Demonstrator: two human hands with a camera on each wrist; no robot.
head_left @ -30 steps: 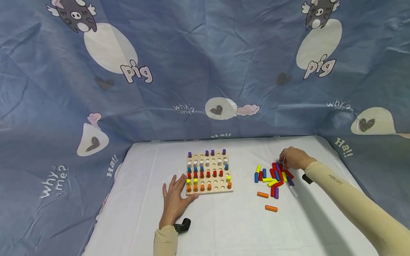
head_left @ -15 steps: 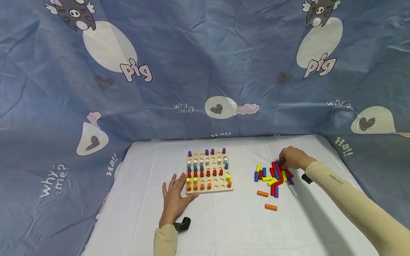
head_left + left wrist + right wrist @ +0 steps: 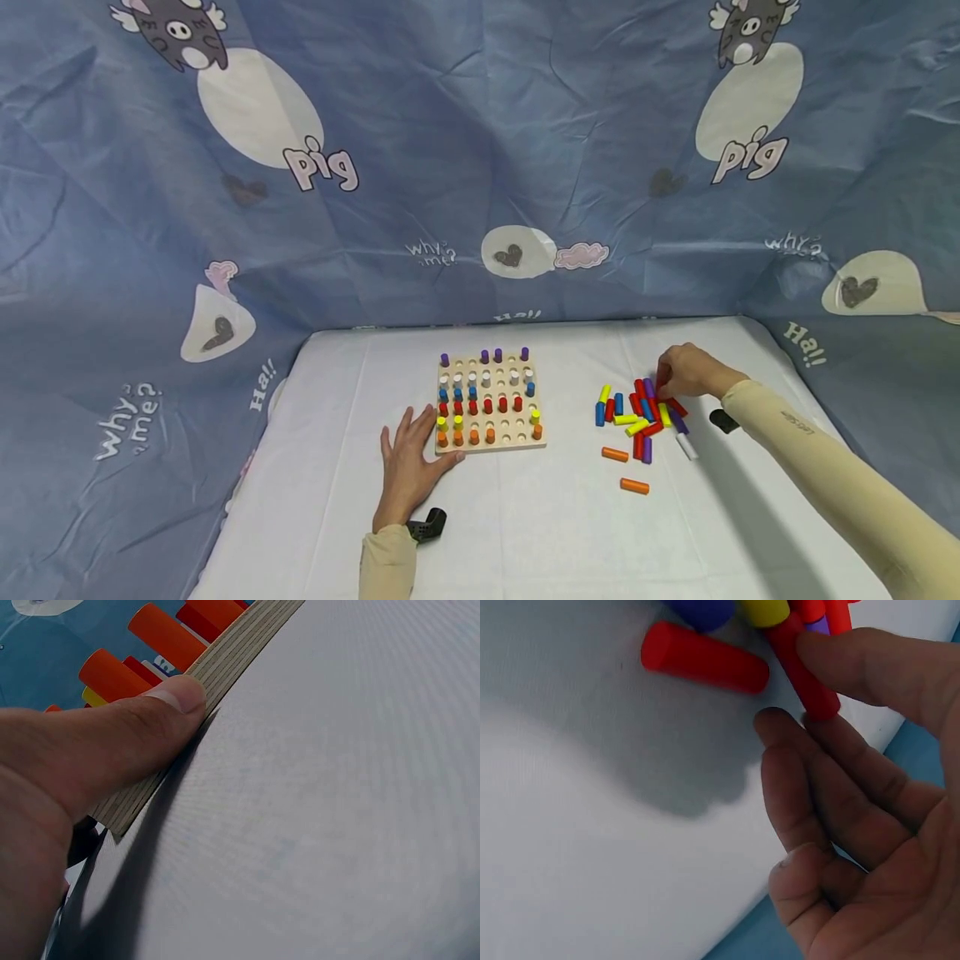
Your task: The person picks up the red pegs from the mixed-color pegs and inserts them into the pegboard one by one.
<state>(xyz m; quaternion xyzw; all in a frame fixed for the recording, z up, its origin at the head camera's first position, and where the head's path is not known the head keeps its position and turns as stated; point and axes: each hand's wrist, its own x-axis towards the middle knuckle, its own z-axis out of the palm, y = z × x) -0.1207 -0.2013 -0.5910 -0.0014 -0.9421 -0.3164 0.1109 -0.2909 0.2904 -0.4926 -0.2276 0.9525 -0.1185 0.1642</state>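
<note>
My left hand (image 3: 408,467) rests beside the wooden pegboard (image 3: 495,448), its fingers along the left side. In the left wrist view its straight thumb (image 3: 150,712) touches the board's layered edge (image 3: 240,660). Colored pegs stand upright in rows: purple, white, blue, red, yellow and orange, with bare holes between. My right hand (image 3: 690,371) is over the far side of a pile of loose pegs. In the right wrist view it pinches a red peg (image 3: 802,684) between thumb and fingers. Another red peg (image 3: 705,658) lies on the cloth close by, next to a yellow peg (image 3: 765,610).
Two orange pegs, a nearer one (image 3: 634,486) and a farther one (image 3: 615,454), lie in front of the pile. A white peg (image 3: 686,447) lies at its right. Behind the white-covered table (image 3: 525,533) hangs a blue printed cloth (image 3: 450,192).
My right hand has shifted slightly to the right over the pile, and a few pegs beneath it have moved a little. The left hand and the board have stayed in place.
</note>
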